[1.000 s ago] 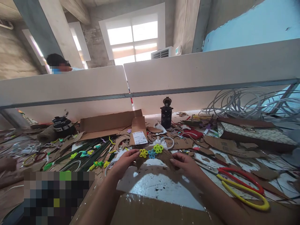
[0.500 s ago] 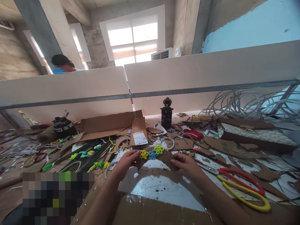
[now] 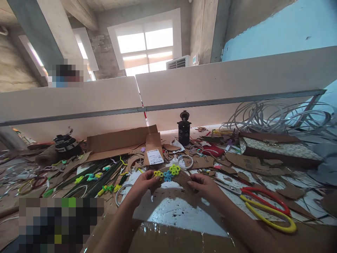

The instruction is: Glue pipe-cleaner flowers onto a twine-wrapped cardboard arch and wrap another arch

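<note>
The person's left hand (image 3: 142, 183) pinches the left end of a curved brown band (image 3: 181, 180), its fingers closed right at the yellow flower (image 3: 158, 174); whether they press on the petals is hard to tell. The right hand (image 3: 204, 184) grips the opposite end, fingers closed on the strands with the thumb on top. Held by its 2 ends, the band arches over the white surface of the table (image 3: 173, 203), and this hold seems meant to keep the curve spread and steady. It also leaves the blue flower (image 3: 167, 175) and the lime flower (image 3: 174, 170) uncovered along the arch.

The scissors (image 3: 265, 207) lie beyond the right forearm, red and yellow handles towards the person, probably for an easy pick-up. A white ring (image 3: 185, 162) rests just behind the band. Farther back, a black bottle (image 3: 184, 133) stands upright near the partition (image 3: 231, 77), apparently out of the hands' way.
</note>
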### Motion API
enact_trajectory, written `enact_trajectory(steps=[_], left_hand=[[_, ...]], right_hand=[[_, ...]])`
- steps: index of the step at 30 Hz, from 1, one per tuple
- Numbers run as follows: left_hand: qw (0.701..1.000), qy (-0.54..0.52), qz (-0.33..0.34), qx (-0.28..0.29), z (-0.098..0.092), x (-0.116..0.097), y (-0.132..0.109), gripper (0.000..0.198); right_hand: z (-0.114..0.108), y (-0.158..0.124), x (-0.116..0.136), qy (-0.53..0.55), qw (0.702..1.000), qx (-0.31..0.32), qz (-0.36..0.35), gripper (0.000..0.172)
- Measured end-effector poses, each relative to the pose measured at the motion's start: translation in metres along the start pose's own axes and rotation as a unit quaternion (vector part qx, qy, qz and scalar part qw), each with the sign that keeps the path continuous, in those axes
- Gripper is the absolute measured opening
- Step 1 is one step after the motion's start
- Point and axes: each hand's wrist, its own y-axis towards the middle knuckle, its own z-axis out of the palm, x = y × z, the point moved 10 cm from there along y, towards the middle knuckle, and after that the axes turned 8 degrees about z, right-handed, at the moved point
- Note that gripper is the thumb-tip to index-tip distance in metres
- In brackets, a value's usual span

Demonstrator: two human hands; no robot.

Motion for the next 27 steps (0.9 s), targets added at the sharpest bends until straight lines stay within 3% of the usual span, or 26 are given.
enact_trajectory(steps=[5,10,13,20,24,27], left_hand=[[0.995,0.096,0.0,0.002,-0.026,0.006,0.005,0.047],[0.95,0.304,0.059,-0.041,-0.055,-0.007,0.012,0.047],[0.928,0.345,0.112,-0.088,-0.064,-0.029,0.009,0.047],[0.93,0.326,0.124,-0.114,-0.062,-0.076,-0.002,0.047],[0.922,0.366,0.12,-0.037,-0.039,-0.101,-0.028,0.038],[0.916,0.392,0.085,0.027,-0.031,-0.091,-0.07,0.035]], right_hand=[[-0.002,0.0,-0.013,-0.02,0.998,-0.012,0.057,0.056],[-0.016,0.001,-0.001,-0.057,0.996,-0.062,-0.004,0.048],[-0.02,0.001,0.009,-0.058,0.995,-0.07,-0.047,0.042],[-0.033,-0.004,0.021,-0.095,0.986,-0.11,-0.086,0.04],[-0.038,-0.006,0.021,-0.112,0.983,-0.115,-0.085,0.041],[-0.043,-0.009,0.022,-0.142,0.977,-0.127,-0.093,0.043]])
